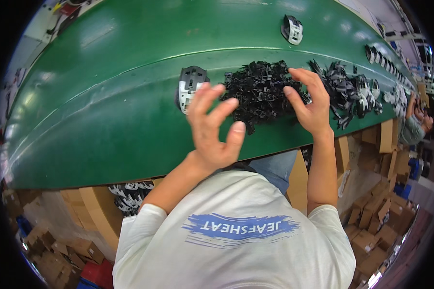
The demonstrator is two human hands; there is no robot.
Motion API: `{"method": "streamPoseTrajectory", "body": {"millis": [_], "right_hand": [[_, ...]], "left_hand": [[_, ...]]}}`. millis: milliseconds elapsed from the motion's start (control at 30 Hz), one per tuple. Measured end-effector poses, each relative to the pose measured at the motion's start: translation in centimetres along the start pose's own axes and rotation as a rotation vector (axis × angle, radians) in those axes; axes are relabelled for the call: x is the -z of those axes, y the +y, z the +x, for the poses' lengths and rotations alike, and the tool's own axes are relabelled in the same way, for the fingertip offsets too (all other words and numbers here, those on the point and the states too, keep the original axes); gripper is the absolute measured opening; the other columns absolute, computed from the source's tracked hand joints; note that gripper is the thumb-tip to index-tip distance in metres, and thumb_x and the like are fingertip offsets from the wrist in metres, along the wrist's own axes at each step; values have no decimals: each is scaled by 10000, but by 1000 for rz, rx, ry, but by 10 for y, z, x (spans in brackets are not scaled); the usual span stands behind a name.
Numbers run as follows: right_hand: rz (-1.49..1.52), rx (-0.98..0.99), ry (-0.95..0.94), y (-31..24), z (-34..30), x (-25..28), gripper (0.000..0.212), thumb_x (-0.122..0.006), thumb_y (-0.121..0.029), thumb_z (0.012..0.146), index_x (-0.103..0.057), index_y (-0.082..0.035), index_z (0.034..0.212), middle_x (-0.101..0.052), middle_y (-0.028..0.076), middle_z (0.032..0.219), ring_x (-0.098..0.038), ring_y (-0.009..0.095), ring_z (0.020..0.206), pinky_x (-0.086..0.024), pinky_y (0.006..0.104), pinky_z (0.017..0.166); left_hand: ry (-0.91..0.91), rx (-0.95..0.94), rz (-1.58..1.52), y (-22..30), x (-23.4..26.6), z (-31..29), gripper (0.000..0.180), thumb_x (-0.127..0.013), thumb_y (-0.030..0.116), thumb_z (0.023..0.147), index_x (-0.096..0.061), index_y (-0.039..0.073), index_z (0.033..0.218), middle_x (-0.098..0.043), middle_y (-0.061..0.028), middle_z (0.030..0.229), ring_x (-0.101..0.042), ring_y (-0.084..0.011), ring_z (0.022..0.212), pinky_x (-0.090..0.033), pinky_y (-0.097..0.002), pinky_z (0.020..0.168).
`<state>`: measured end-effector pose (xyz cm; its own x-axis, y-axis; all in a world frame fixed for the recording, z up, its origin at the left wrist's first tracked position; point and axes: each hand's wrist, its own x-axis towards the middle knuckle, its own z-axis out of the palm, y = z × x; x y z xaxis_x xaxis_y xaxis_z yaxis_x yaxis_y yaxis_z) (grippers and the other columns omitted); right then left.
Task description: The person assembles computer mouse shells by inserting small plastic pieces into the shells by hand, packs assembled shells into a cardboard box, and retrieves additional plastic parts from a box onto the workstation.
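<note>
My left hand [213, 127] is raised over the green work table with its fingers spread and nothing between them. Just beyond its fingertips is a black and white moulded plastic part [194, 77], partly covered by the fingers. A heap of small black plastic clips [260, 91] lies between my two hands. At the heap's right edge, my right hand [313, 103] is curved, with thumb and index finger apart and no object visible between them. Whether its fingertips touch the clips, I cannot tell.
Another black and white part [292, 30] lies farther back. Dark flat plastic pieces [340, 89] are piled to the right, with more white and black parts [369, 94] beyond. Cardboard boxes [378, 212] stand below the table [106, 154]. Another person [414, 125] is at the far right.
</note>
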<state>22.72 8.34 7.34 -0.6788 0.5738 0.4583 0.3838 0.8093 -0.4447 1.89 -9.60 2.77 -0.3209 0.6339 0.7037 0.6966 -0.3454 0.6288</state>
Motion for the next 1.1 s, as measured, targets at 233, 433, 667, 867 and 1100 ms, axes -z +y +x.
{"method": "streamPoseTrajectory", "body": {"millis": [233,433,667,867,1100], "right_hand": [[17,-397,278,1,-43,9,175,-767,-43,955,-780,-14,1127,-765,110,1027,-709,166,834,-555,304,775],[-64,-90,-184,-44,-44,1,191,-870,-148,863,-781,-59,1007,-736,37,837,-645,188,663,-494,334,678],[-129,-94,-294,-66,-57,-33,294,-906,-310,813,-749,-118,971,-668,-5,760,-649,206,673,-483,362,677],[-115,-96,-218,-49,-72,-42,261,-877,-301,846,-757,-121,993,-671,6,816,-650,206,698,-462,364,675],[-45,-68,-150,-51,-74,-52,228,-884,-185,825,-768,-119,1010,-611,1,762,-592,207,628,-417,349,624]], "left_hand": [[-241,291,308,-69,54,14,672,-781,334,946,-538,92,1523,-365,-230,1629,-339,-432,1497,-302,-551,1225],[-418,288,512,-78,40,7,844,-852,430,867,-508,116,1570,-346,-225,1633,-340,-446,1474,-298,-565,1219],[-282,377,387,-81,51,4,709,-788,238,910,-526,81,1549,-526,-167,1525,-469,-375,1404,-340,-494,1208],[67,430,134,-78,55,-6,667,-726,130,996,-447,14,1591,-560,-126,1471,-570,-200,1292,-442,-344,1134],[141,707,-347,-41,19,-19,644,-647,116,1031,-395,-8,1610,-565,-120,1493,-575,-183,1299,-465,-322,1095]]}}
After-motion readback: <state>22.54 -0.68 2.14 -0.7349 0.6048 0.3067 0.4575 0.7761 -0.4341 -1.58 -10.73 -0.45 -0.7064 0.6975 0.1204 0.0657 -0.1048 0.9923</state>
